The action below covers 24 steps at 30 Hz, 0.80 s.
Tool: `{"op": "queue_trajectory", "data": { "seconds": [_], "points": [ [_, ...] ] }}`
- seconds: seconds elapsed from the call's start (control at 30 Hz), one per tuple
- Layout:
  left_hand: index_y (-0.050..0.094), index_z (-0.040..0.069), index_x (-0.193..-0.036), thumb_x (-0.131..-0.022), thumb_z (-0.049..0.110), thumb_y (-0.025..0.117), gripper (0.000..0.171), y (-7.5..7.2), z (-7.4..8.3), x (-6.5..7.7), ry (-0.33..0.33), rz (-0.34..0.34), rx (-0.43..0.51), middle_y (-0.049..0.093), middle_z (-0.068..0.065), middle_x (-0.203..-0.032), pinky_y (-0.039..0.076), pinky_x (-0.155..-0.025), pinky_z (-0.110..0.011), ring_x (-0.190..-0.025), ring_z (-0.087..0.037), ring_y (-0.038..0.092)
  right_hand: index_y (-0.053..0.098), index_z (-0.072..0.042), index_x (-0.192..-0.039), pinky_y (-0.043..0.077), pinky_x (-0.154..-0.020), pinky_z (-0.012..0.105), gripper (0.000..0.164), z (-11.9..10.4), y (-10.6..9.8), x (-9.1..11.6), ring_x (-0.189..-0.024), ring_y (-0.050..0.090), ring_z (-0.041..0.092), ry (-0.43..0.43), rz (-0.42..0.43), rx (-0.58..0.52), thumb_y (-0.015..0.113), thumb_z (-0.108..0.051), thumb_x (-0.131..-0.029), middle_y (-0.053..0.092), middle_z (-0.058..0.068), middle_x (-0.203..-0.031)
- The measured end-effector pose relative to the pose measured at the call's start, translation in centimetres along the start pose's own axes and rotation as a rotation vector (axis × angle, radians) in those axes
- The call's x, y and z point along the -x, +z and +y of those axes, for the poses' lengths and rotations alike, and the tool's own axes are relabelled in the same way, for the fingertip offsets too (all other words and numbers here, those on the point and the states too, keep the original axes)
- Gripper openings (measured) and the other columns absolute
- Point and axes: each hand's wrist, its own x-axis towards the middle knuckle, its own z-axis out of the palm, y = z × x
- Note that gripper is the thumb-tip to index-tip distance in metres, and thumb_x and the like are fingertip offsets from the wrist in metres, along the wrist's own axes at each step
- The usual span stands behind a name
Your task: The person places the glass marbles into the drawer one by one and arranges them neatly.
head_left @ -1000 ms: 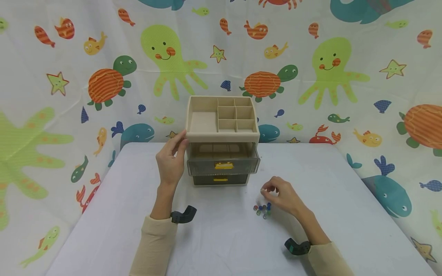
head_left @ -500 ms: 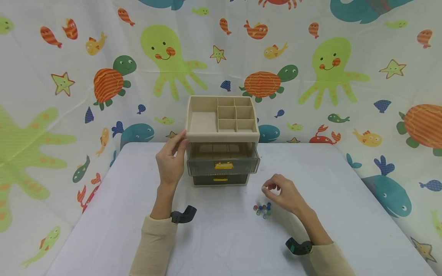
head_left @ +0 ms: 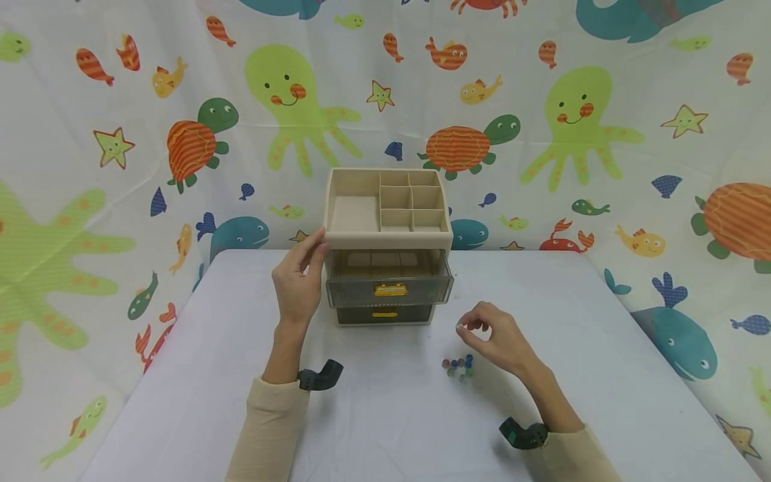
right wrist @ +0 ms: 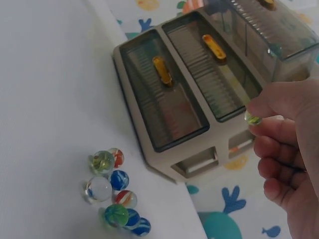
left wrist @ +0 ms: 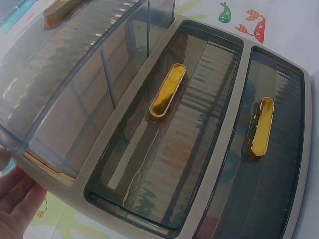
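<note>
There is one cabinet (head_left: 388, 238), and it has three drawers (left wrist: 172, 154) with three golden handles (left wrist: 168, 90). In its top I count seven compartments (head_left: 355, 213): one large and six small. On one table (head_left: 373, 415), in front of the cabinet and toward its right, lie eight loose marbles (right wrist: 119, 179): three blue, two greenish, two with red, one clear. A ninth marble (right wrist: 253, 120) is in the right hand (head_left: 496, 338), before the cabinet; with the left hand (head_left: 298, 278), at the cabinet's left side, the hands are two.

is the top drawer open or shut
Open: the top drawer juts out from the organizer, while the middle drawer below it sits flush.
</note>
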Motion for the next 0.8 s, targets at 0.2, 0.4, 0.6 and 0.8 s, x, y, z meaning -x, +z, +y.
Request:
{"op": "queue_trajectory", "data": {
  "seconds": [0.2, 0.4, 0.6, 0.8],
  "points": [
    [0.068, 0.002, -0.126, -0.097, 0.011, 0.066, 0.03, 0.0, 0.0, 0.0, 0.001, -0.001, 0.002, 0.073, -0.016, -0.118, 0.054, -0.093, -0.012, -0.104, -0.027, 0.073, 0.072, -0.016, -0.097, 0.056, -0.072, 0.024, 0.014, -0.5, -0.3, -0.1, -0.082, 0.063, 0.02, 0.0, 0.011, -0.006, 0.079, -0.016, -0.085, 0.067, -0.005, -0.092],
    [0.068, 0.002, -0.125, -0.097, 0.01, 0.066, 0.03, 0.0, 0.0, 0.0, 0.009, 0.001, 0.004, 0.073, -0.016, -0.118, 0.053, -0.093, -0.011, -0.104, -0.028, 0.073, 0.072, -0.016, -0.096, 0.053, -0.071, 0.018, 0.014, -0.9, -0.6, -0.1, -0.081, 0.06, 0.01, -0.024, 0.029, 0.002, 0.079, -0.015, -0.085, 0.067, -0.005, -0.092],
    [0.068, 0.002, -0.125, -0.096, 0.009, 0.066, 0.03, 0.1, 0.0, 0.1, 0.021, 0.005, 0.004, 0.073, -0.016, -0.118, 0.053, -0.093, -0.011, -0.104, -0.027, 0.073, 0.071, -0.017, -0.095, 0.054, -0.07, 0.021, 0.015, -1.4, -0.9, 0.1, -0.081, 0.061, 0.009, -0.056, 0.052, -0.001, 0.08, -0.013, -0.084, 0.068, -0.006, -0.091],
    [0.068, 0.002, -0.125, -0.095, 0.007, 0.067, 0.03, 0.1, 0.1, 0.2, 0.027, 0.014, -0.007, 0.073, -0.016, -0.119, 0.053, -0.093, -0.011, -0.105, -0.028, 0.073, 0.072, -0.018, -0.094, 0.054, -0.07, 0.018, 0.016, -1.9, -1.2, 0.0, -0.081, 0.061, 0.007, -0.094, 0.08, -0.005, 0.081, -0.012, -0.083, 0.067, -0.008, -0.09]
  ]
}}
